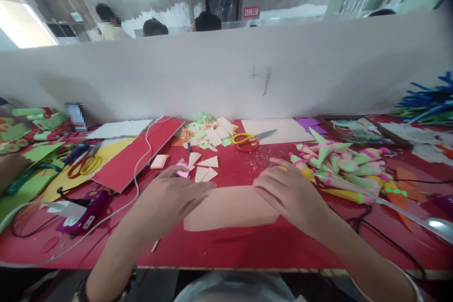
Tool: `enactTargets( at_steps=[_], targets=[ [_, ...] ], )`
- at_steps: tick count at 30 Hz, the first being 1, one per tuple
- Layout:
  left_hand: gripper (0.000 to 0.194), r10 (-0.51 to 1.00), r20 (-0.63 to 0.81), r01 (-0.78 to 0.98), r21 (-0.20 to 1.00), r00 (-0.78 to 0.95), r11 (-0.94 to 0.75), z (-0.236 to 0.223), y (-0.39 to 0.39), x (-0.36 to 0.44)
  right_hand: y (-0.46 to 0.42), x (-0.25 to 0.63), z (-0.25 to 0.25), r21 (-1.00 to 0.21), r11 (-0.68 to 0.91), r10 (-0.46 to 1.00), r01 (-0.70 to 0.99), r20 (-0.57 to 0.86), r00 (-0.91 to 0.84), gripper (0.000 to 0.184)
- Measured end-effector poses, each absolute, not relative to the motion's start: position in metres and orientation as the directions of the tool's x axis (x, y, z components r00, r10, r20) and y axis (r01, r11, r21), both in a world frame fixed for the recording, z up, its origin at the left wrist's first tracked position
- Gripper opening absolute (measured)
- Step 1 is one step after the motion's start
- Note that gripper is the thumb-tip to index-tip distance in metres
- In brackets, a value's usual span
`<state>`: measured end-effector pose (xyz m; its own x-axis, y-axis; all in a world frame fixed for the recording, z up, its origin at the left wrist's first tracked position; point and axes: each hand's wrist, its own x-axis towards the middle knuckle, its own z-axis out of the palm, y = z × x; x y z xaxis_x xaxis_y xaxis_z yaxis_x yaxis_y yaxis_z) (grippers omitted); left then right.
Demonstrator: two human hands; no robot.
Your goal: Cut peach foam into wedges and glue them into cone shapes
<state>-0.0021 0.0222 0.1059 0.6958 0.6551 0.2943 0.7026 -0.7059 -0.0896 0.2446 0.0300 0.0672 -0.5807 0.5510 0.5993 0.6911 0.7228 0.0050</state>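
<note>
A peach-coloured, thin flat sheet, seemingly craft foam, lies near the table's front edge. My left hand is closed on its upper left part, fingers pressed together along the top edge. At the upper right corner, my right hand grips the sheet with fingers bent; some fingertips are hidden. Small peach triangular pieces lie beyond my left hand. A pair of scissors with yellow and red handles rests further back. Just past my right hand, a clear rod slants across the table.
To the right is a pile of pink, green and yellow cone-shaped pieces. A purple power strip with cables lies left. A red board, paper scraps and another scissors occupy the back left. A white partition borders the table.
</note>
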Motion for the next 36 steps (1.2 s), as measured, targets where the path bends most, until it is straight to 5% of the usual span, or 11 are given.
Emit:
enactTargets(
  at_steps=[7,19,25,30,36],
  targets=[
    [0.019,0.518,0.511,0.703,-0.284,0.686,-0.652,0.092,0.012,0.042,0.026,0.233,0.056,-0.108,0.752,0.595,0.65,0.535,-0.6,0.031],
    [0.02,0.423,0.589,0.679,-0.318,0.689,-0.662,0.084,0.024,0.008,0.024,0.254,0.068,-0.422,0.711,0.703,0.562,0.418,-0.575,0.029],
    [0.016,0.666,0.532,0.831,-0.142,0.523,-0.538,0.085,0.035,-0.01,0.036,0.256,0.06,-0.383,0.671,0.742,0.635,0.364,-0.563,0.028],
    [0.018,0.64,0.332,0.693,-0.065,0.693,-0.718,0.078,0.04,0.014,0.046,0.238,0.057,-0.278,0.717,0.696,0.64,0.351,-0.627,0.025],
    [0.027,0.654,0.177,0.666,-0.014,0.736,-0.746,0.066,0.048,0.024,0.057,0.215,0.046,-0.094,0.74,0.623,0.666,0.468,-0.626,0.02]
  ],
)
